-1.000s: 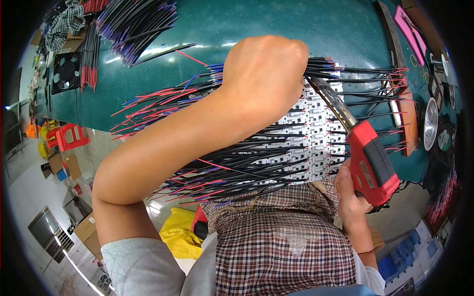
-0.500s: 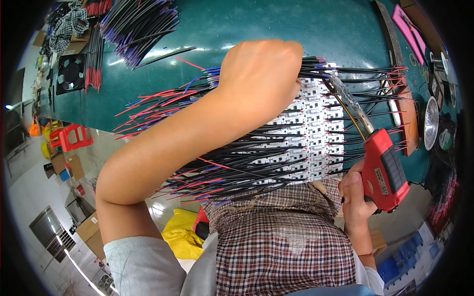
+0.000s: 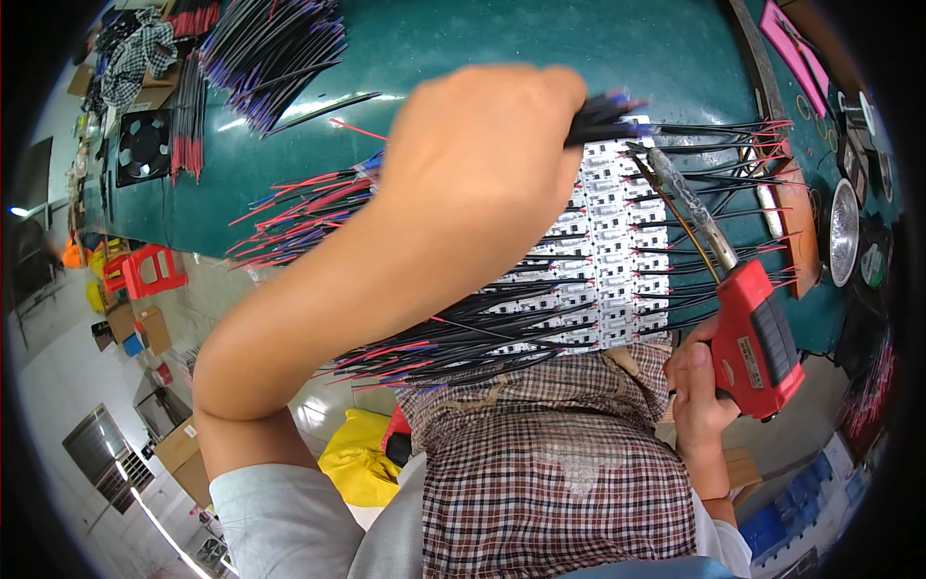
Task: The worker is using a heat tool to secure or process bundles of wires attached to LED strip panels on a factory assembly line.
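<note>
My left hand is closed round a bundle of black wires, whose ends stick out past its fingers over the top of a white circuit board panel. Many black wires with red and blue tips fan out from both sides of the panel. In my right hand is the grip of a red soldering gun. Its metal barrel and thin brass-coloured feed tube slant up and left, the tip just below the bundle near the top boards. My left forearm covers part of the wires at the left.
A heap of black wires lies at the far left of the green table, with a black fan and red-tipped wires beside it. At the right are a wooden strip, a metal bowl and a pink item.
My left hand has shifted slightly left and up with the wire bundle, which looks blurred. The soldering gun's tip has stayed nearly in place, now apart from the bundle.
</note>
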### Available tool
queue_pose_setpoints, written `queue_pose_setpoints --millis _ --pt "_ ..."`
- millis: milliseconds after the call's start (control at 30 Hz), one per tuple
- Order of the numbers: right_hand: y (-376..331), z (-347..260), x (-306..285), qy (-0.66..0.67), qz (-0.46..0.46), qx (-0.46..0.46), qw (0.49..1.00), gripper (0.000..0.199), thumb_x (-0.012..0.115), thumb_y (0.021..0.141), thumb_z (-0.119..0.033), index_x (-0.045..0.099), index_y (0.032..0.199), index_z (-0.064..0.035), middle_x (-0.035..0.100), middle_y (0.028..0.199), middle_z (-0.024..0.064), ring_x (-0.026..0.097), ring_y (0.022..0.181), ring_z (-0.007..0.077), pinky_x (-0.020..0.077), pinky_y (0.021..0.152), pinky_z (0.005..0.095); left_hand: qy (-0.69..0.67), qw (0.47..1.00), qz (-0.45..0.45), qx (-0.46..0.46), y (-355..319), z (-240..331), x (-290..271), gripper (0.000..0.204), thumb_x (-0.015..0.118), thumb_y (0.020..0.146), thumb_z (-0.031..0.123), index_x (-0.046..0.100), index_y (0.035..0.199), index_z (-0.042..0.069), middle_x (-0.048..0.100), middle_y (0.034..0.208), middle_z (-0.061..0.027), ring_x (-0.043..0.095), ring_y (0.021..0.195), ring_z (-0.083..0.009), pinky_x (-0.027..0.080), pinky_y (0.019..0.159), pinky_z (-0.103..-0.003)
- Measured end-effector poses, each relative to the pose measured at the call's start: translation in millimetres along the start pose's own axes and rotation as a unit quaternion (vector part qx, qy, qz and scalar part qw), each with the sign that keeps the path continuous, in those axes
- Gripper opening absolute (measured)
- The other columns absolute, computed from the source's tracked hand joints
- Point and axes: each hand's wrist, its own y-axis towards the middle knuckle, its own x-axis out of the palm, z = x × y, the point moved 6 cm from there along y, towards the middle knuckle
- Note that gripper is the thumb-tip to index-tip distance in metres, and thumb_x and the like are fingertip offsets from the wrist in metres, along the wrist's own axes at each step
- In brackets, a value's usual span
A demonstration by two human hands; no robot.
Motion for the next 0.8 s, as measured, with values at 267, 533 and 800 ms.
queue_pose_setpoints --millis 267,533,800 --pt "-5 7 4 -0.146 -0.057 0.016 0.988 0.025 0.058 0.093 -0.003 0.051 0.116 0.0028 0.051 0.073 0.001 0.039 0.051 0.0033 0.0323 0.047 0.0208 -0.01 0.999 0.015 -0.047 -6 -16 37 0.019 0.07 0.077 0.019 0.063 0.08 0.001 0.063 0.069 -0.0177 0.062 0.067 -0.0376 0.049 0.063 -0.045" --pt "-1 15 12 -0.164 -0.108 -0.023 0.98 0.022 0.058 0.093 -0.002 0.052 0.113 0.0015 0.052 0.073 0.0004 0.043 0.053 0.0044 0.0339 0.048 0.0199 -0.018 0.998 0.028 -0.044 -4 -17 42 0.022 0.071 0.076 0.02 0.063 0.075 0.0 0.062 0.067 -0.0191 0.062 0.067 -0.0384 0.048 0.063 -0.046" --pt "4 8 17 -0.171 -0.085 -0.021 0.981 0.021 0.058 0.092 0.0 0.054 0.112 0.0019 0.053 0.072 0.0006 0.046 0.055 0.0045 0.0368 0.049 0.0203 -0.019 0.999 0.031 -0.033 -4 -16 45 0.021 0.072 0.075 0.018 0.063 0.075 -0.002 0.062 0.067 -0.02 0.062 0.067 -0.0387 0.049 0.063 -0.046"
